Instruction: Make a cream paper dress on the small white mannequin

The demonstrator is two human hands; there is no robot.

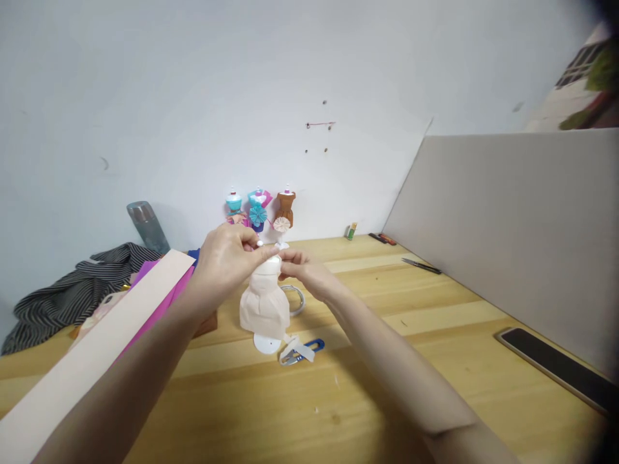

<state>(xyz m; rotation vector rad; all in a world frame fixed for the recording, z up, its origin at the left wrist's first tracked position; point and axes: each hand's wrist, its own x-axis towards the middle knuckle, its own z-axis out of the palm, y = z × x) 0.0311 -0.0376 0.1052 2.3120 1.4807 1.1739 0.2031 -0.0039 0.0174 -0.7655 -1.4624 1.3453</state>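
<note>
A small cream dress (264,306) sits on a miniature dress form, whose round white base (267,344) rests on the wooden table. My left hand (227,254) pinches the dress's top edge at the form's left shoulder. On the other side, the bent fingers of my right hand (305,270) close on the same top edge; its fingertips are partly hidden. Blue-handled thread snips (316,345) lie just in front of the base, with a cream scrap (304,352) over their blades. Behind the dress, to its right, is a white tape roll (300,303).
Several small dressed forms, one in a brown dress (285,209), stand by the wall. At left are a bottle (147,225), striped cloth (104,274) and a long cream strip (120,322). A pen-like tool (422,265) and phone (556,364) lie right, beside a white partition (512,232).
</note>
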